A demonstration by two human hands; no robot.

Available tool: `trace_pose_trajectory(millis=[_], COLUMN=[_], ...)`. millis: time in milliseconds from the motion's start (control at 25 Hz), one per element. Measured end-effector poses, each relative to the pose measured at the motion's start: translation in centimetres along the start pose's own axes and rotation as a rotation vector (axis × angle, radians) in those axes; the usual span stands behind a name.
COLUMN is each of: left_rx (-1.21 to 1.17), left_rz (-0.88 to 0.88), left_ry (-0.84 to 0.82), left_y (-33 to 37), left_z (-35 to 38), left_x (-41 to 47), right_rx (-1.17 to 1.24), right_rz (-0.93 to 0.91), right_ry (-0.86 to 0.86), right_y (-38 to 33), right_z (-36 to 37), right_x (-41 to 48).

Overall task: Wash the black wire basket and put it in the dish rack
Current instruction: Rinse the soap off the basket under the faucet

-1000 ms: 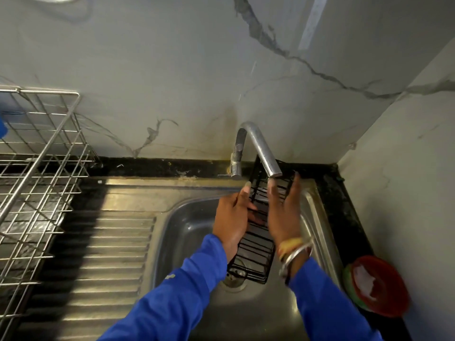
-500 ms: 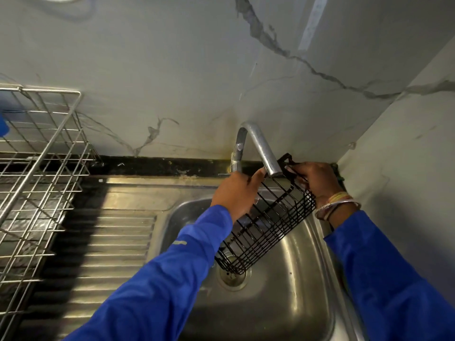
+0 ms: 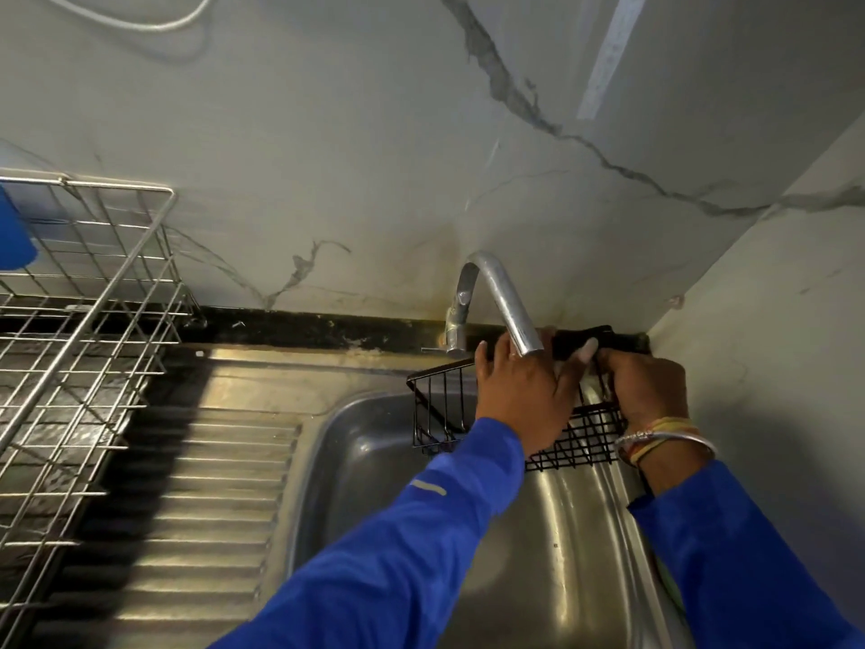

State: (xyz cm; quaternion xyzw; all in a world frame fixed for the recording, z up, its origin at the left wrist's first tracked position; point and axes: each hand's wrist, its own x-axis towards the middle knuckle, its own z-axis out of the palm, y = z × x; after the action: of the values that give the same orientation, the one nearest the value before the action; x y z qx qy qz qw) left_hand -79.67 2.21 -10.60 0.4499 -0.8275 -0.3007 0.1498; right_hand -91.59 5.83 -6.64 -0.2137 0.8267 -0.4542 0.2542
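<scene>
The black wire basket [image 3: 442, 409] is held level over the back of the steel sink [image 3: 374, 484], just under the tap spout [image 3: 512, 311]. My left hand [image 3: 519, 391] lies over the basket's middle and grips it. My right hand [image 3: 648, 386] grips its right end, with bangles on the wrist. Both hands hide much of the basket; only its left end and front wall show. The steel wire dish rack [image 3: 79, 330] stands at the left on the counter.
A ribbed steel drainboard [image 3: 201, 498] lies between the rack and the sink. A blue object [image 3: 14, 231] sits at the rack's far left edge. Marble walls close in behind and on the right. No water stream is visible at the tap.
The basket has turned from standing on end in the sink to lying level, and has risen toward the tap. Both hands moved up and back with it. The view shifted up slightly.
</scene>
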Motion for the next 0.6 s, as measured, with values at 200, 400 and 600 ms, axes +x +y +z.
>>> trace_pose_trajectory(millis=[200, 400, 600], left_rx=[-0.126, -0.011, 0.06], left_rz=[-0.124, -0.264, -0.036], left_ry=[0.034, -0.101, -0.101], left_y=[-6.0, -4.5, -1.2], left_z=[-0.2, 0.4, -0.4], left_x=[0.4, 1.2, 1.1], right_rx=[0.014, 0.038, 0.207], right_rz=[0.026, 0.033, 0.111], right_ry=[0.076, 0.088, 0.094], right_y=[0.8, 1.4, 2.0], right_z=[-2.4, -2.3, -1.9], right_x=[0.5, -0.4, -1.8])
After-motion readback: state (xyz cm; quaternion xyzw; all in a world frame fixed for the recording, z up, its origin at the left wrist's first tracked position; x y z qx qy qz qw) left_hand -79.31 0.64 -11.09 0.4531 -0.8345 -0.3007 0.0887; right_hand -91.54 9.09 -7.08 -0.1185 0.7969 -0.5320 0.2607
